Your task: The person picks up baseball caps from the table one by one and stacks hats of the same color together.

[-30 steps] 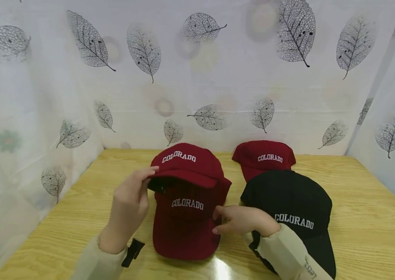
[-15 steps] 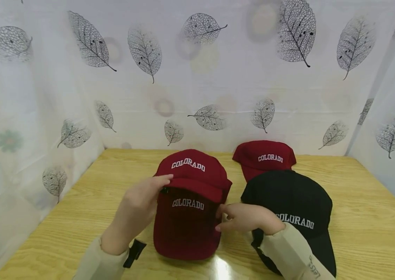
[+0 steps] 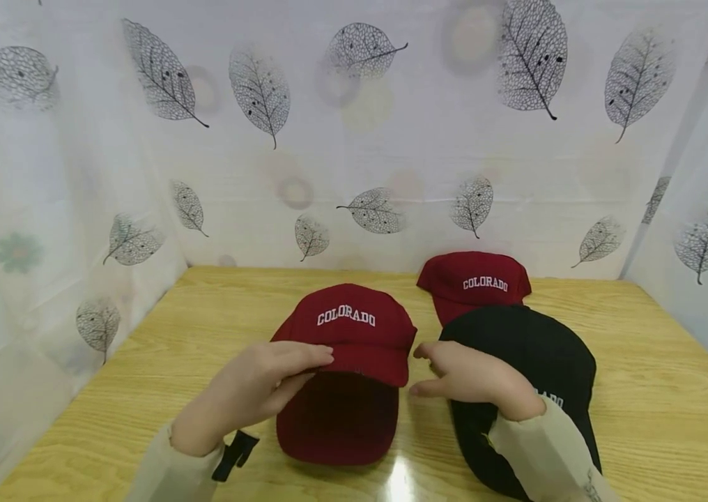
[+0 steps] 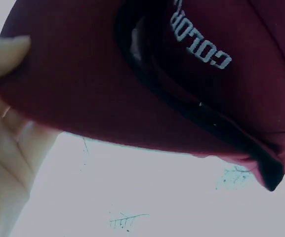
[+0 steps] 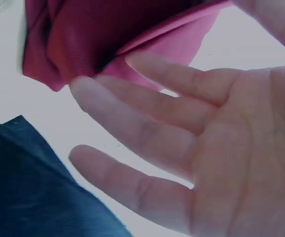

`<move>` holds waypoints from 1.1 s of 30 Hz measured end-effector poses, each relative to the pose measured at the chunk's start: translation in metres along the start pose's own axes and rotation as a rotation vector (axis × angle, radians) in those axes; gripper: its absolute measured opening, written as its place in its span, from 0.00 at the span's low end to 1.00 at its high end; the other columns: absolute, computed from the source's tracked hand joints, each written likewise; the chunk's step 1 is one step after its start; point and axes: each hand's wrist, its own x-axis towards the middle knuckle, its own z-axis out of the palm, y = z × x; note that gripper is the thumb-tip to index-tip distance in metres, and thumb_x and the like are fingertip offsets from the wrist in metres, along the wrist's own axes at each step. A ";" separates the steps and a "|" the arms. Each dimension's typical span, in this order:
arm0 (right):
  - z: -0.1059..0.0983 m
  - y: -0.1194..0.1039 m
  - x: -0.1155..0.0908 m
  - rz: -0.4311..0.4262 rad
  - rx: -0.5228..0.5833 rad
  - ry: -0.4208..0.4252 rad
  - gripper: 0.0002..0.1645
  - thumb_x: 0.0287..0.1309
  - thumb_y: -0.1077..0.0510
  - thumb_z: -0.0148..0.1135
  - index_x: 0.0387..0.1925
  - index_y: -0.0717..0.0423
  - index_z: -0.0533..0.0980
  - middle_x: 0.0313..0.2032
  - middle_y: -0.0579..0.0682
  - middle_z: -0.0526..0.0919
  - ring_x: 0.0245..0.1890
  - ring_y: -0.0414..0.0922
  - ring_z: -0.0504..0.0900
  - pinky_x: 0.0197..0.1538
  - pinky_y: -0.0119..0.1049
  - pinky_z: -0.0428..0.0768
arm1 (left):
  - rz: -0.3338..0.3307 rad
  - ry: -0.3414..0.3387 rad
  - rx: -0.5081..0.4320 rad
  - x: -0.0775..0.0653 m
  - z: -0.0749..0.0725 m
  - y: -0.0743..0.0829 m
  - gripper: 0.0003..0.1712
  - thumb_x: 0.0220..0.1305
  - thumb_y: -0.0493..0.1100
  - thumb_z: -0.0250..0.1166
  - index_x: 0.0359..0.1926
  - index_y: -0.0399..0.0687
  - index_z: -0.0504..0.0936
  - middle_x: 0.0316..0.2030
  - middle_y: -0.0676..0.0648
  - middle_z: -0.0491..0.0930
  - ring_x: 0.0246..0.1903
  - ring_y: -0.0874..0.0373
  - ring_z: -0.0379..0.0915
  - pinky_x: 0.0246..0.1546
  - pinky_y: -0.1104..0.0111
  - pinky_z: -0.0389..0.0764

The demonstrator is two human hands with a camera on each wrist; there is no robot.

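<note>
Cap point(image 3: 348, 324), maroon, over second maroon cap point(image 3: 338, 436) on table point(image 3: 216, 307); left hand point(image 3: 256, 380) pinches its brim, presumably to govern tilt. Right hand point(image 3: 479, 376) alongside, fingers extended, parted; contact hard to judge.

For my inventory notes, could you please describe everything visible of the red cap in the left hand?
The red cap looks like cloth, with a rounded crown, white COLORADO lettering, a curved brim and a dark band inside its rim. It is over another red cap, crown up, brim facing the person. The left hand pinches the brim.
</note>
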 end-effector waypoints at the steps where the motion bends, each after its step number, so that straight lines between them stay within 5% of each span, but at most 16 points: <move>1: 0.001 -0.003 -0.001 -0.010 -0.028 0.034 0.33 0.46 0.50 0.65 0.49 0.67 0.67 0.39 0.54 0.76 0.39 0.48 0.74 0.44 0.43 0.72 | -0.006 -0.030 -0.012 -0.001 -0.001 0.000 0.10 0.59 0.37 0.57 0.42 0.40 0.80 0.40 0.46 0.79 0.41 0.57 0.75 0.41 0.70 0.74; 5: 0.009 -0.017 -0.002 -0.051 -0.125 0.109 0.37 0.42 0.52 0.68 0.53 0.65 0.66 0.47 0.52 0.73 0.47 0.46 0.72 0.49 0.42 0.70 | -0.066 -0.158 -0.015 -0.004 -0.002 0.001 0.22 0.42 0.29 0.66 0.43 0.43 0.80 0.43 0.46 0.78 0.43 0.57 0.74 0.41 0.68 0.74; 11: 0.022 -0.034 0.000 -0.201 -0.300 0.191 0.36 0.39 0.49 0.70 0.49 0.62 0.69 0.41 0.48 0.72 0.36 0.41 0.73 0.41 0.34 0.74 | -0.199 -0.314 0.023 -0.006 0.000 0.002 0.21 0.43 0.38 0.67 0.43 0.47 0.81 0.44 0.49 0.78 0.44 0.59 0.73 0.40 0.67 0.74; 16: 0.028 -0.037 0.004 -0.254 -0.379 0.245 0.31 0.37 0.53 0.70 0.45 0.61 0.71 0.35 0.47 0.73 0.29 0.39 0.72 0.35 0.30 0.74 | -0.269 -0.366 0.038 -0.007 0.003 0.000 0.22 0.43 0.45 0.68 0.43 0.49 0.81 0.44 0.50 0.77 0.44 0.59 0.72 0.42 0.66 0.74; 33: 0.037 -0.036 0.013 -0.211 -0.412 0.183 0.24 0.31 0.57 0.71 0.36 0.55 0.73 0.28 0.43 0.71 0.22 0.37 0.69 0.25 0.28 0.70 | -0.347 -0.509 -0.022 -0.011 0.007 -0.006 0.25 0.40 0.50 0.69 0.45 0.52 0.80 0.45 0.53 0.75 0.45 0.59 0.70 0.44 0.65 0.72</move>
